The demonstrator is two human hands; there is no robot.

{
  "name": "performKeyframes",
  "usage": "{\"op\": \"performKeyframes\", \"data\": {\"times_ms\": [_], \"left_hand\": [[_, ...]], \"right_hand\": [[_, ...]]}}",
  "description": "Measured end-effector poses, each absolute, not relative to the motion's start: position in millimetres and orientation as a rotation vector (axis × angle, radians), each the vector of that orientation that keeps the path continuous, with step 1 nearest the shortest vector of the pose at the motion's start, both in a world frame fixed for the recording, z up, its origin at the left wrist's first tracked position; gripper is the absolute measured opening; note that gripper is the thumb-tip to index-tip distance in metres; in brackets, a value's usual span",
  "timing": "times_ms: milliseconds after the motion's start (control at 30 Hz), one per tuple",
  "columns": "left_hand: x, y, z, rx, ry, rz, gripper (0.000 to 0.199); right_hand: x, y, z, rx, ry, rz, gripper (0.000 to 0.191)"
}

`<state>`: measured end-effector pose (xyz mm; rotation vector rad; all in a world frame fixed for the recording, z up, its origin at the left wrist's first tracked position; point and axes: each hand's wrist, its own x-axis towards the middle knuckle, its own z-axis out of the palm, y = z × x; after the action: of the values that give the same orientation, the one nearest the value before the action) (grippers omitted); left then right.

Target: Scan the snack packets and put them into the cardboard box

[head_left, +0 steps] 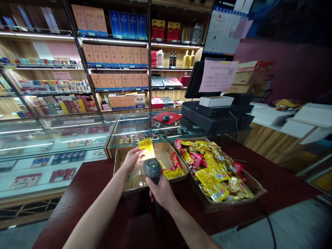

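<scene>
My left hand pinches a yellow snack packet by its lower left edge, above the left cardboard box. In my right hand is a dark barcode scanner, its head pointed at the packet and a small green light showing on top. A few yellow and red packets lie in the right part of the left box. Beside it, the right cardboard box is heaped with yellow, gold and red packets.
Both boxes stand on a dark red table. Behind them is a glass display counter with a mouse on a red mat. A monitor stands at the back right. A cable hangs at the table's right. Stocked shelves line the wall.
</scene>
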<state>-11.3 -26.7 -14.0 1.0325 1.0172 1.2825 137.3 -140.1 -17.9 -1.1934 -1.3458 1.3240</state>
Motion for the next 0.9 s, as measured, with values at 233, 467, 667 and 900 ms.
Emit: {"op": "performKeyframes", "data": {"times_ms": [233, 467, 667, 900], "left_hand": [[-11, -25, -16, 1.049, 1.05, 1.25, 0.04], [-1, -30, -12, 1.004, 0.953, 1.152, 0.041], [48, -25, 13, 0.932, 0.897, 0.891, 0.035], [152, 13, 37, 0.999, 0.975, 0.857, 0.033]], "right_hand": [[137, -142, -18, -1.203, -1.357, 1.374, 0.029], [175, -119, 21, -1.134, -1.256, 1.105, 0.026], [237, -81, 54, -1.218, -1.121, 1.402, 0.019], [316, -52, 82, -1.327, -0.973, 1.339, 0.006]]}}
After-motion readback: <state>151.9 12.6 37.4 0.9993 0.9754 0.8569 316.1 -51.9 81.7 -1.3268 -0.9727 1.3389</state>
